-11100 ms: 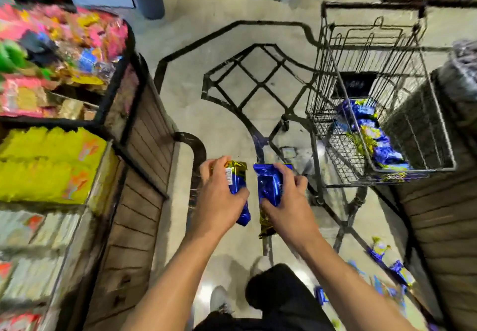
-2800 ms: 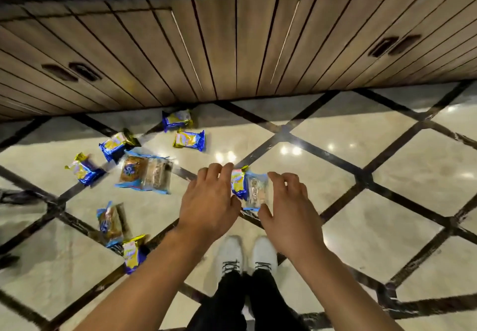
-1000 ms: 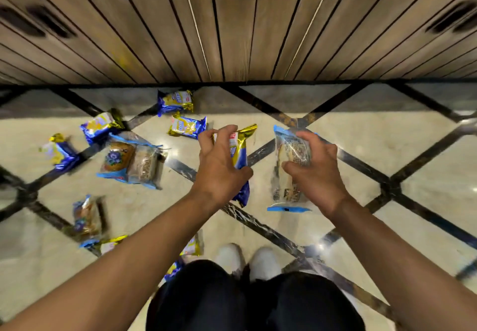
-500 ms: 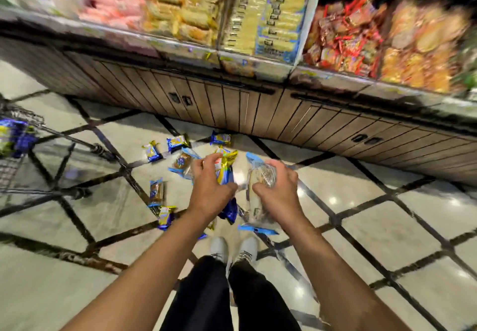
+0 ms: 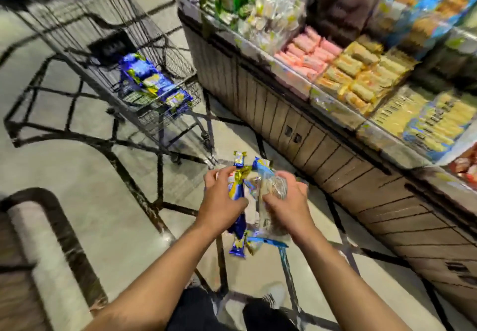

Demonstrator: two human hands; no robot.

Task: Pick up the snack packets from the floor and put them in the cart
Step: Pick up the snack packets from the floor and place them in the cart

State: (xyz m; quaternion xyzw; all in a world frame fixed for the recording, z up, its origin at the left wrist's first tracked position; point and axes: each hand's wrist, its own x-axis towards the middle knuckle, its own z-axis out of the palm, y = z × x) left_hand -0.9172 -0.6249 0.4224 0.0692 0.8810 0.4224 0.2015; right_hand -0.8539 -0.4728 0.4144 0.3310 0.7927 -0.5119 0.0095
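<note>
Motion blur covers the whole view; printing on the shelf goods (image 5: 361, 72) up and right of the fingers is unreadable. The left hand (image 5: 223, 201) covers the middle of the blue packet (image 5: 238, 230); the right hand (image 5: 289, 206) hides much of the clear packet (image 5: 273, 188). Packets (image 5: 152, 82) in the cart (image 5: 77, 28), far up-left of the fingers, smear together and cannot be counted. The cart's top and both forearms are cut off by the frame edges.

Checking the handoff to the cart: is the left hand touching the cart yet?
Apart. The head view shows the left hand gripping a blue packet over the floor, with bare floor between it and the cart.
</note>
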